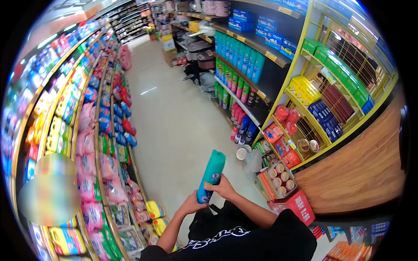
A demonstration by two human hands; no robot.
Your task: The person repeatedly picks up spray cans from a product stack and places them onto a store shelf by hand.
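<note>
A teal spray can (213,168) with a blue lower part is held tilted in front of my body, its cap end pointing away from me. My left hand (190,203) is closed around the base of the can. Higher up, my right hand (222,188) grips the can's side, with the thumb lying across it. Part of the label is covered by my fingers. Similar teal cans (238,53) stand in a row on the shelf to the right.
A tiled aisle floor (152,95) runs ahead. Shelves of detergent bags and bottles (87,165) line the left. On the right are a yellow wire rack (285,89), a wooden counter (348,174) and a box of round tubs (281,180). Bags and boxes (200,56) lie farther along.
</note>
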